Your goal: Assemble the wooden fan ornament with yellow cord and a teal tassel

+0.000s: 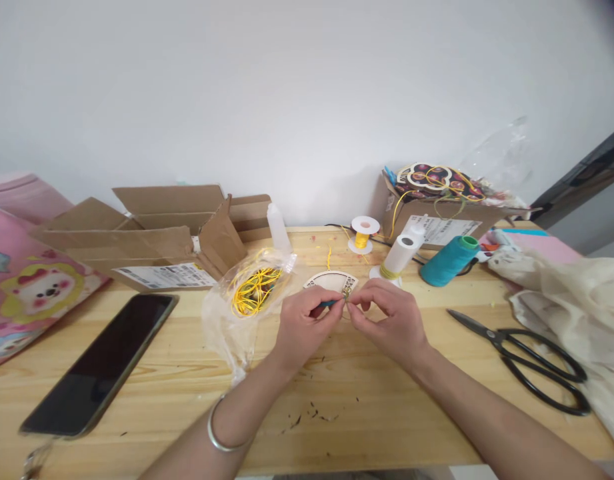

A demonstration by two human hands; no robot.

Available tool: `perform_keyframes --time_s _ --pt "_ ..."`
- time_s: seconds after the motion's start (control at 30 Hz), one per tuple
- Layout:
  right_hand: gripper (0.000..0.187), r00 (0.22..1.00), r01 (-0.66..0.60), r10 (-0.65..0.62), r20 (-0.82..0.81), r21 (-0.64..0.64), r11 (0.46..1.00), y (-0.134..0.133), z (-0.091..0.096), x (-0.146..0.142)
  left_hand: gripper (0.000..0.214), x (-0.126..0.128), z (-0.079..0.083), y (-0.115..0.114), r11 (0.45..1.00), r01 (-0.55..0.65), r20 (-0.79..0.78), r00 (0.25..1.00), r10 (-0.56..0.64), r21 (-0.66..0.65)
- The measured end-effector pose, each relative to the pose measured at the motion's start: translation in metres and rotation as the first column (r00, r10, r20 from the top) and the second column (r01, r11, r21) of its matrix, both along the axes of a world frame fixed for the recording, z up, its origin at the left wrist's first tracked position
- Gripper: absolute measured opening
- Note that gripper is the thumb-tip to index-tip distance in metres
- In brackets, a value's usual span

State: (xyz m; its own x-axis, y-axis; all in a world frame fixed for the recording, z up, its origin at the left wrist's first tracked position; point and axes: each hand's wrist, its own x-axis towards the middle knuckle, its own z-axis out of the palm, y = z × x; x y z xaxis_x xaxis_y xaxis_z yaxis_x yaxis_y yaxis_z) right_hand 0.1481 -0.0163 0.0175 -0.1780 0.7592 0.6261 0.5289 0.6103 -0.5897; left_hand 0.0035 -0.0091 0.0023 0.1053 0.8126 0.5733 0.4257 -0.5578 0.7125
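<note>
My left hand (309, 319) is closed in a pinch on a small blue piece (327, 303), mostly hidden by the fingers. Against it, thumb and fingers of my right hand (389, 317) pinch at the same spot; whatever lies between them is too small to name. A bit of greenish thread shows at the meeting fingertips. Just behind both hands lies a pale wooden fan-shaped piece (329, 279) with cut-out lattice corners, partly covered by the hands. A spool of yellow cord (361, 239) stands farther back.
A clear bag of yellow cords (257, 291), a phone (101, 363) and an open carton (121, 250) are at left. To the right are a white spool (401, 257), a teal thread cone (447, 262), black scissors (527, 360), a filled box (437, 223) and cream cloth (581, 300).
</note>
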Motion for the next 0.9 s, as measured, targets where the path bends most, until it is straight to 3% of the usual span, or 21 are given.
perform_keyframes --time_s 0.23,0.33,0.5,0.6,0.7,0.9 --pt "0.009 0.999 0.008 -0.010 0.033 0.062 0.998 0.001 -0.002 0.001 0.006 0.000 0.001 0.000 0.999 0.017 0.041 0.999 -0.015 -0.045" --pt "0.007 0.999 -0.037 0.036 0.025 0.044 0.998 0.001 0.001 0.004 0.006 0.000 0.002 0.001 0.982 0.040 0.151 0.988 -0.012 -0.185" --pt "0.017 0.999 0.012 -0.012 -0.042 -0.004 1.000 0.001 0.007 0.009 0.013 0.000 0.002 0.007 0.838 0.223 0.452 0.891 0.032 -0.498" --pt "0.010 0.999 0.026 -0.026 -0.019 -0.041 0.999 0.003 0.005 0.008 0.014 -0.001 0.000 0.008 0.762 0.352 0.570 0.821 0.027 -0.543" --pt "0.010 0.999 -0.010 0.011 0.033 -0.047 0.999 0.005 -0.002 0.005 0.014 0.000 -0.002 0.008 0.722 0.416 0.618 0.786 0.021 -0.553" --pt "0.010 0.989 -0.020 0.004 0.149 0.105 0.994 0.006 -0.007 0.005 0.012 0.000 -0.001 0.008 0.754 0.362 0.576 0.817 0.025 -0.547"
